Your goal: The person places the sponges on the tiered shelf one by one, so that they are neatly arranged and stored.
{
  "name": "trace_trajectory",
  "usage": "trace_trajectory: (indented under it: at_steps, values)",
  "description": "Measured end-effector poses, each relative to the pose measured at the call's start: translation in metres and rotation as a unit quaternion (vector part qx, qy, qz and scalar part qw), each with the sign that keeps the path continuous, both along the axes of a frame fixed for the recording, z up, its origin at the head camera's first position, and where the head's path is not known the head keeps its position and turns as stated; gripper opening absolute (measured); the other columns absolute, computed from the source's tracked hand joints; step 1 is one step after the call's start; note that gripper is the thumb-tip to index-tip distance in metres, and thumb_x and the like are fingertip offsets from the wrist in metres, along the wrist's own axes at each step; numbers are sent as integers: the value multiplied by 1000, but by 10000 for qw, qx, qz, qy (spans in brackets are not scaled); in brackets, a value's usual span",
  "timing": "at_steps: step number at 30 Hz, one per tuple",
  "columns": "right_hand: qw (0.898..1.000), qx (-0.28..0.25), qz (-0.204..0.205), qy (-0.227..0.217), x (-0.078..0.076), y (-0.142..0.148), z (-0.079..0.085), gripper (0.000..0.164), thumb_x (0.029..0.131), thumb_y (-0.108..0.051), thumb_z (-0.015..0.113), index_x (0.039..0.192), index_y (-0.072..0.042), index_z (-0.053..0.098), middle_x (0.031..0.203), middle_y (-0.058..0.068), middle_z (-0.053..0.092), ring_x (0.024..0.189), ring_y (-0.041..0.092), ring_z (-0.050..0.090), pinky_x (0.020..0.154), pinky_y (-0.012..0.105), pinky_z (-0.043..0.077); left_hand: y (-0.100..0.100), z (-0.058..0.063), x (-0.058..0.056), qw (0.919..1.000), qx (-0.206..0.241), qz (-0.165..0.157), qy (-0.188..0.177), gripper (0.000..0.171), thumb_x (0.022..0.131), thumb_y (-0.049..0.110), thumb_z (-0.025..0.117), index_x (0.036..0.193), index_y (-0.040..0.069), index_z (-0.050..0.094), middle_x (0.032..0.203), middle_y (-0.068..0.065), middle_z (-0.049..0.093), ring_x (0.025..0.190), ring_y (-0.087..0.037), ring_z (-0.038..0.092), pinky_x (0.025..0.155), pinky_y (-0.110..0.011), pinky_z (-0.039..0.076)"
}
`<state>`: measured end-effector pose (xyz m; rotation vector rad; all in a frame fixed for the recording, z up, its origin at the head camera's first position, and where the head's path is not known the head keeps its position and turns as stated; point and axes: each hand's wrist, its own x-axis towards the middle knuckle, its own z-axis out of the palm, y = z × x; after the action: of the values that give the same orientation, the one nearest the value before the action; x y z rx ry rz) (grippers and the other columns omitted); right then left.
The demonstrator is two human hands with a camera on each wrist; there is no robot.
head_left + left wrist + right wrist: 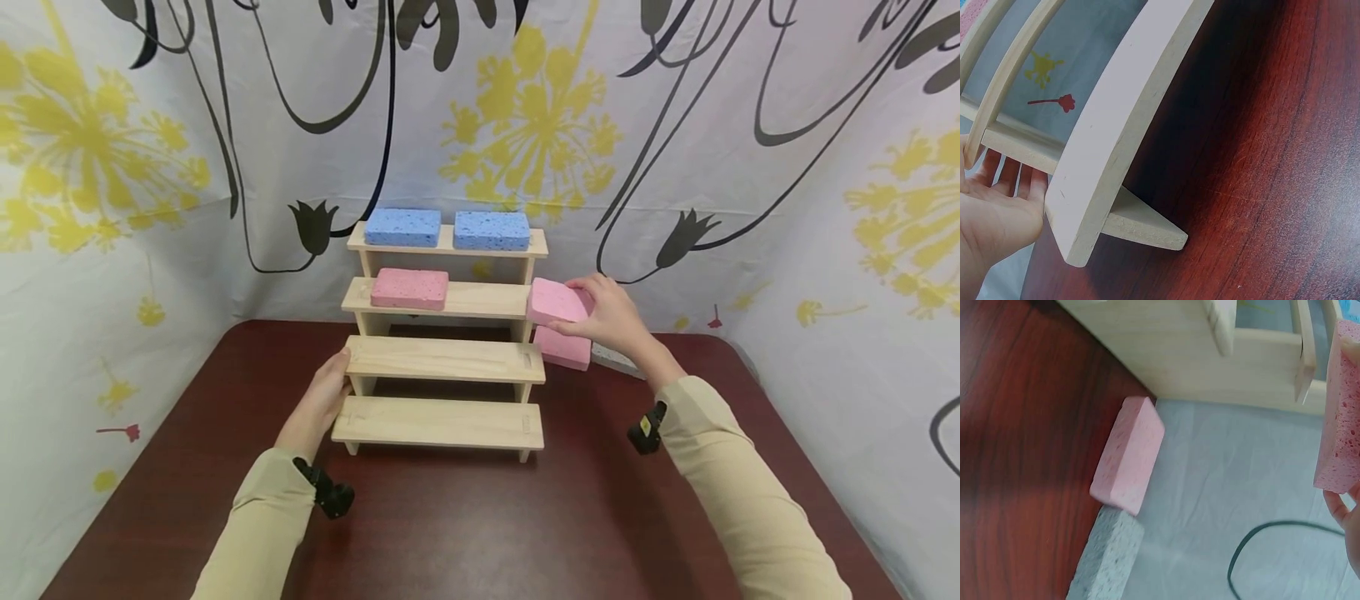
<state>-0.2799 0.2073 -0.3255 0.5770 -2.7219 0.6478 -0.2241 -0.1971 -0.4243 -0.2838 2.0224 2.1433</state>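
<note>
A wooden stepped stand stands on the table. My left hand holds its left side by the lower steps, with the fingers against the side board in the left wrist view. My right hand pinches a pink sponge, held up off the right end of the step second from the top. Below it, a second pink sponge sits beside the stand, touching a grey sponge in the right wrist view. One more pink sponge lies on that step's left part.
Two blue sponges, a left one and a right one, lie on the top step. The dark red-brown table extends in front of the stand. A patterned cloth hangs close behind and at both sides.
</note>
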Motion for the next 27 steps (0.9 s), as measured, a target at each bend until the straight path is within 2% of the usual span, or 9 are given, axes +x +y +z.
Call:
trace_trajectory:
  at_steps: [1, 4, 6, 8, 11, 15, 18, 27]
  values:
    - [10000, -4, 52, -3, -1, -4, 2, 68, 64, -45, 78, 116, -6, 58, 113, 14, 56, 103, 30, 48, 85, 49, 42, -1, -2, 0, 10000, 23, -20, 62, 73, 96, 49, 28, 147, 7, -3, 153, -18, -2, 142, -30, 2, 119, -42, 6]
    - [9998, 40, 179, 35, -7, -16, 5, 68, 64, -44, 79, 116, -6, 58, 114, 14, 56, 104, 30, 49, 85, 48, 43, -8, -21, -10, 9997, 20, -8, 230, 80, 92, 57, 32, 148, 8, 0, 153, -19, 0, 141, -32, 3, 118, -46, 6]
    - [9996, 82, 245, 76, -10, -25, 6, 68, 64, -43, 78, 117, -6, 58, 114, 15, 56, 105, 30, 49, 86, 49, 44, -9, -25, -12, 9996, -13, -19, 265, 85, 90, 61, 34, 148, 9, 1, 153, -19, 0, 141, -33, 4, 117, -47, 7]
    - [9995, 123, 286, 97, -12, -34, 9, 70, 64, -44, 78, 119, -6, 58, 114, 15, 56, 106, 31, 50, 86, 48, 44, -9, -24, -11, 9997, -35, 3, 241, 83, 91, 59, 33, 148, 8, 2, 153, -19, 2, 141, -33, 5, 118, -46, 8]
    - [9993, 196, 314, 61, -13, -48, 12, 73, 65, -47, 77, 123, -7, 56, 119, 15, 55, 110, 32, 50, 89, 49, 44, -2, -8, -2, 9999, -31, 44, 96, 77, 95, 53, 31, 148, 6, 0, 153, -19, 3, 142, -31, 5, 119, -43, 8]
    - [9984, 445, 348, 5, -15, -65, 15, 76, 67, -51, 74, 126, -8, 54, 124, 15, 53, 113, 33, 50, 92, 50, 45, -1, -1, 0, 9999, 12, 104, -84, 68, 98, 45, 27, 148, 7, -1, 154, -16, 1, 142, -28, 3, 119, -40, 7]
    - [9974, 619, 358, 9, -17, -77, 15, 78, 68, -53, 72, 127, -8, 52, 124, 14, 53, 113, 32, 52, 92, 49, 46, -2, 1, 1, 9998, -6, 139, -149, 67, 99, 44, 26, 148, 7, -2, 154, -14, -1, 143, -27, 2, 119, -40, 7]
    - [9961, 761, 414, -183, -24, -97, 14, 78, 71, -54, 70, 129, -6, 50, 132, 15, 50, 120, 32, 48, 96, 50, 45, -1, -2, 2, 9998, -39, 208, -59, 66, 99, 42, 28, 147, 5, 4, 153, -18, 6, 142, -30, 8, 118, -42, 11]
